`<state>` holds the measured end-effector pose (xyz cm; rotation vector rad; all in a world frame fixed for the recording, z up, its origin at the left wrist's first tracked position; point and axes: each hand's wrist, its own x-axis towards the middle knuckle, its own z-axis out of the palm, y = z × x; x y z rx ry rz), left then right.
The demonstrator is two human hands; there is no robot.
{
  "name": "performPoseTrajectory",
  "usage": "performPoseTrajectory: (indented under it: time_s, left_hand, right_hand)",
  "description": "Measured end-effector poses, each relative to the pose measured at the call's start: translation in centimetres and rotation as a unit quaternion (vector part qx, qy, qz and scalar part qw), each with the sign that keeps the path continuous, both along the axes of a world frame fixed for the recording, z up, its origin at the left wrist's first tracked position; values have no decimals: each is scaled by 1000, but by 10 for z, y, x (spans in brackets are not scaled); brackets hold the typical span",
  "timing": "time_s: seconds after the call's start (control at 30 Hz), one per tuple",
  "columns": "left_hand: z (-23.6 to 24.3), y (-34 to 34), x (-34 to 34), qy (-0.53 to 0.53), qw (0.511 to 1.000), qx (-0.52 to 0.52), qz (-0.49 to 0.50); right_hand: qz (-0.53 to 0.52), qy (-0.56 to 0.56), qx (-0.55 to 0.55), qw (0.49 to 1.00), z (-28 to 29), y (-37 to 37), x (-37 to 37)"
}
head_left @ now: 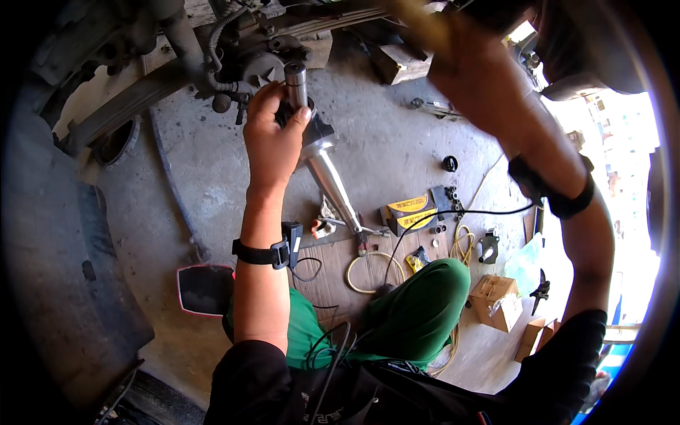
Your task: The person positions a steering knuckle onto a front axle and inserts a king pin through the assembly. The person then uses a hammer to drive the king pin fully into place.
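Upright between the fingers and thumb of my left hand (275,138) stands a smooth steel pin (296,86), its lower end at a dark metal knuckle. From that knuckle a shiny tapered steel spindle (331,185) slopes down toward my knees. My right hand (482,85) is raised at the upper right and smeared by motion. A blurred yellowish-brown thing (423,27) sticks out of it toward the upper left; its kind cannot be made out.
Vehicle axle parts and a corrugated hose (214,49) fill the upper left. On the floor lie a yellow-and-black box (411,212), a cardboard box (496,303), a red-edged dark pad (205,289) and a coiled pale hose (354,283). A black cable (460,211) crosses above my knee.
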<state>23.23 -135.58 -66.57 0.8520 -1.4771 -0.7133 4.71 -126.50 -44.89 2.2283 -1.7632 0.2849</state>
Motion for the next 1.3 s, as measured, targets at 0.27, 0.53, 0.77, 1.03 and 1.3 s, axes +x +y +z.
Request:
performPoseTrajectory:
  time_s: [0.27,0.53,0.77,1.03,1.3]
  left_hand:
    - [-4,1,2,-7,1000,13,1]
    - [-4,2,4,48,997,64,6]
    - [-3,2,1,35,998,38,24]
    - [0,5,4,9,998,47,34]
    - [-7,3,1,15,998,34,40]
  right_hand:
    - [-44,-22,69,996,-3,-1,-1]
    - [-14,-20,138,990,-23,-2,3]
    - [-7,-23,25,999,11,-10,4]
    - [-39,-4,155,987,-19,-2,4]
    - [28,-24,-35,999,17,-11,9]
